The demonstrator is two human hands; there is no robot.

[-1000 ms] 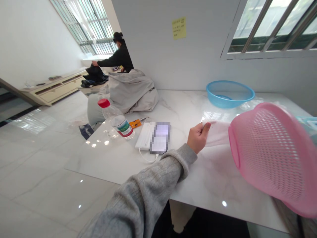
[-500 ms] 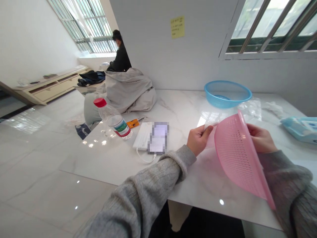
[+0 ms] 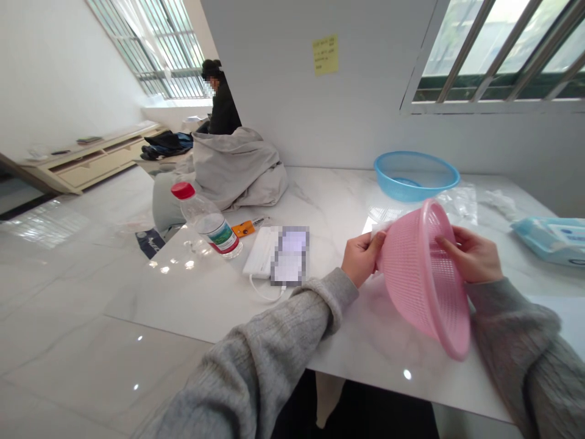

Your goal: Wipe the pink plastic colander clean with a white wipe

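Note:
A pink plastic colander [image 3: 406,274] is tilted on its side above the table, its perforated bowl facing left and its open mouth facing right. My right hand [image 3: 478,253] grips its far right rim, with the thumb over the edge inside the mouth. At the outer base is my left hand [image 3: 361,256], closed with the thumb on top, pinching a white wipe [image 3: 380,227] against the plastic. Most of the wipe is hidden by the fingers. Behind the colander stands a blue plastic basket [image 3: 415,192].
A pack of wet wipes [image 3: 551,238] lies at the right, with clear plastic wrap [image 3: 461,201] near the blue basket. To the left are a phone [image 3: 290,256], a white power bank [image 3: 260,253], a water bottle [image 3: 214,225] and grey cloth [image 3: 237,171]. A person [image 3: 223,100] sits beyond.
The pink colander has turned so its mouth now shows more. My right hand has come into fuller view at the rim. My left hand stays at the base with the wipe.

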